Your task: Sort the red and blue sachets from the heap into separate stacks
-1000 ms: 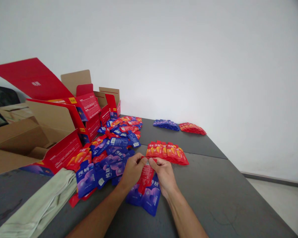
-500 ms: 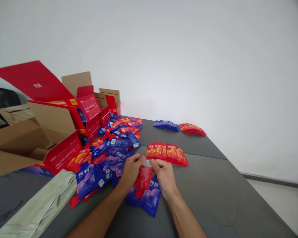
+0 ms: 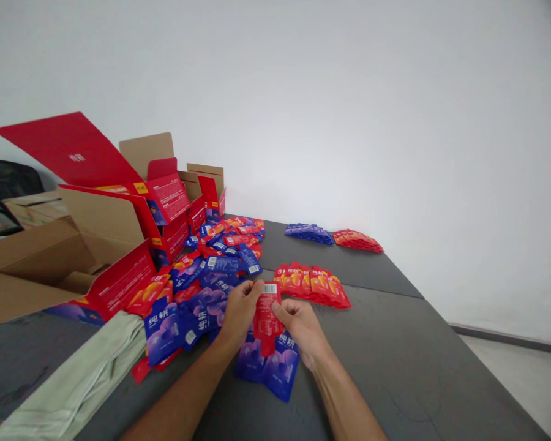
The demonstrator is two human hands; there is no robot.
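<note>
A red pouch [image 3: 267, 315] with a barcode at its upper end is held between both hands, its narrow spout end pointing down towards me. My left hand [image 3: 240, 309] pinches its upper left corner. With thumb and fingers, my right hand [image 3: 298, 321] grips its right edge, lower than the left. Beneath it, blue pouches [image 3: 280, 370] lie overlapping on the table, partly covered. Just beyond my hands, a fanned row of red pouches [image 3: 314, 285] lies face up. A loose heap of blue and red pouches [image 3: 211, 297] is to the left of my left hand.
Open red cartons [image 3: 119, 278] stand along the left side, flaps raised. A folded pale green cloth [image 3: 80, 380] lies in front of them. Farther back are a blue pouch row [image 3: 308, 233] and a red pouch row [image 3: 358, 240]. The dark table [image 3: 395, 361] ends at the right.
My right hand has slid from the pouch's top right corner down its right edge. The red pouch now hangs straighter and slightly higher. The view has shifted slightly.
</note>
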